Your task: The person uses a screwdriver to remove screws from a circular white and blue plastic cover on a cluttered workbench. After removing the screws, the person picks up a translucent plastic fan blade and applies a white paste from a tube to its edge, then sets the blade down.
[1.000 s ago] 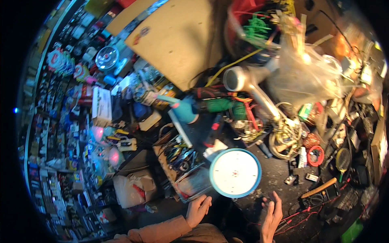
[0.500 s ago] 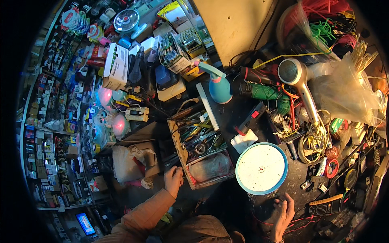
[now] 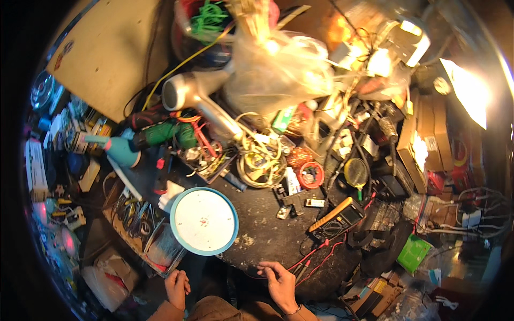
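Observation:
My left hand [image 3: 177, 289] hangs with its fingers curled in and nothing visible in them, just below the near corner of a wooden toolbox [image 3: 124, 231]. My right hand [image 3: 279, 285] is at the bench's front edge, thumb and fingers apart, holding nothing. Beside it run the red test leads [image 3: 315, 251] of a multimeter [image 3: 338, 220] with a yellow edge. Between and beyond the hands lies a round white disc [image 3: 201, 223] with a light-blue rim, overlapping the toolbox corner. Pliers and scissors [image 3: 140, 218] fill the toolbox.
A teal spray bottle [image 3: 122, 150], a green power drill [image 3: 165, 133] and a silver hair dryer [image 3: 206, 109] lie beyond the disc. Coiled cable [image 3: 261, 162], a red tape ring [image 3: 311, 175] and a magnifying glass [image 3: 355, 173] crowd the right. A bright lamp [image 3: 465, 91] glares at far right.
My view has swung to the right, so the bench contents appear farther left. My left hand has drawn back from beside the toolbox toward my body. The right hand stays empty by the bench edge.

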`<state>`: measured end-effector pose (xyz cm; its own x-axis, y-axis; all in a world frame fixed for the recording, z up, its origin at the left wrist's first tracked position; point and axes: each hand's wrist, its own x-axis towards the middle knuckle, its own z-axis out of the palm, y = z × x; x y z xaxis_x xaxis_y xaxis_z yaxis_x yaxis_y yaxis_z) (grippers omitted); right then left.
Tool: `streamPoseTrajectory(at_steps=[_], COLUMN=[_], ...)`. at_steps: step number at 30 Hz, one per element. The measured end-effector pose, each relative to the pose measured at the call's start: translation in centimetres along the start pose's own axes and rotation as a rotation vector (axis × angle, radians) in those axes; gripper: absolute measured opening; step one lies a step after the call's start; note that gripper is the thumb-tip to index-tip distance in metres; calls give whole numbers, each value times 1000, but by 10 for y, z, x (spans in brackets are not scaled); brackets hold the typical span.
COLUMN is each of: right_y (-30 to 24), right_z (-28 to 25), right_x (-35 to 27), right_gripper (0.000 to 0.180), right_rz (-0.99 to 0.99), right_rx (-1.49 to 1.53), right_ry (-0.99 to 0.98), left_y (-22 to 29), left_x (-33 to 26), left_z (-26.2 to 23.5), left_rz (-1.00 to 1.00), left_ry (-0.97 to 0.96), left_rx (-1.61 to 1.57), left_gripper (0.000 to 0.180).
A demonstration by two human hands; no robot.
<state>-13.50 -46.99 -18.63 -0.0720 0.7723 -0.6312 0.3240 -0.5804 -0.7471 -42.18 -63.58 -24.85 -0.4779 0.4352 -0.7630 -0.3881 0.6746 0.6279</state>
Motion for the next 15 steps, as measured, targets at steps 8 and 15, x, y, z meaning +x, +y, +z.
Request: streamPoseTrajectory(at_steps=[8,15], right_y=[28,22], right_z=[-105,-141], right_x=[40,91], right_gripper=[20,51], right_rz=[-325,-366], right_rx=[305,469], right_ry=[726,560], left_y=[11,50], left_x=[3,42], left_z=[24,27], left_rz=[-4,291], left_ry=[-159,-8], left_rx=[100,29], left_gripper=[35,28])
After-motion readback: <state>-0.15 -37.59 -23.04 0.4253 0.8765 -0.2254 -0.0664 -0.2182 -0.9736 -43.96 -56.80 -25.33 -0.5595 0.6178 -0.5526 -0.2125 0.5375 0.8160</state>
